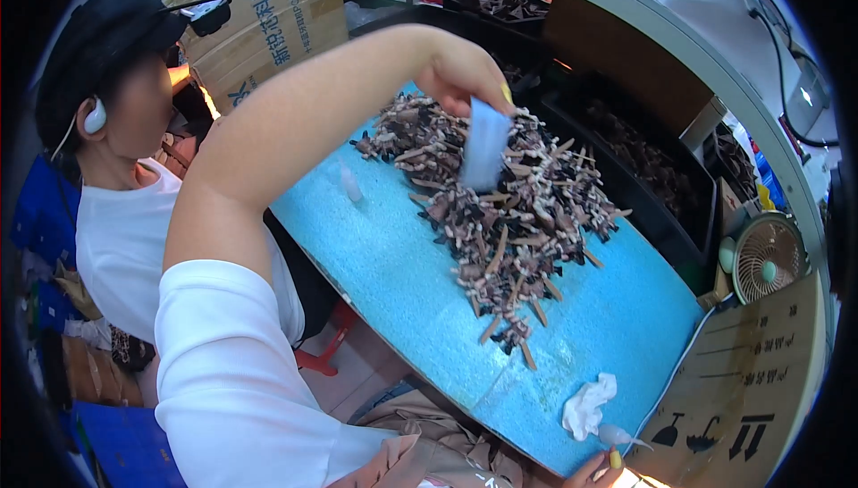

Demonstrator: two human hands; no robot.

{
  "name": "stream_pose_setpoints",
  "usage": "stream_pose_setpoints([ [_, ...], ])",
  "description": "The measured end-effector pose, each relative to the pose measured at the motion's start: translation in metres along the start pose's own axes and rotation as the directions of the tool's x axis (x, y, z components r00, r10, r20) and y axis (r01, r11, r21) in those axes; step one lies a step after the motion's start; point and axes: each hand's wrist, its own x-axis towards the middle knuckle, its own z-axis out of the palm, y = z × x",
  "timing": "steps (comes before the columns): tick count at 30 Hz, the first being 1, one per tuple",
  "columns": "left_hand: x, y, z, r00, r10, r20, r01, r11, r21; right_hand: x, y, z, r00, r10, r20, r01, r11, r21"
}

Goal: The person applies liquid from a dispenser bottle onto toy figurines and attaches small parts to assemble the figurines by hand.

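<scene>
My left hand (466, 77) reaches across from the left, fingers closed around a pale bluish-white, roughly rectangular piece (485, 146). Motion blurs that piece, so I cannot make out its kind. It hangs over a heap of small figures (500, 229) in brown, black and whitish tones, with flat brown strips sticking out. At the lower right edge, my right hand (597, 473) shows only in part, with a yellow cover on one fingertip. Just above that fingertip is a small translucent squeeze bottle (613, 435) with a thin nozzle; whether the hand grips it is unclear.
Crumpled white tissue (588, 406) lies on the blue tabletop (375, 256). Another small bottle (349, 183) stands toward its left edge. Black trays (643, 157) line the far side. A fan (767, 265) and cardboard box (742, 381) border the right. A person in a cap (116, 68) sits at left.
</scene>
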Motion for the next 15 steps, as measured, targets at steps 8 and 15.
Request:
stream_pose_setpoints([
  [8, 0.044, -0.042, -0.168, 0.258, 0.029, -0.966, -0.240, 0.970, -0.035, 0.006, -0.008, 0.001, 1.000, -0.015, 0.005, 0.015, 0.997, -0.071],
  [15, 0.115, -0.093, -0.175, 0.212, -0.082, -0.974, -0.147, 0.982, -0.115, 0.026, -0.023, 0.006, 0.992, -0.123, 0.018, 0.124, 0.988, -0.089],
])
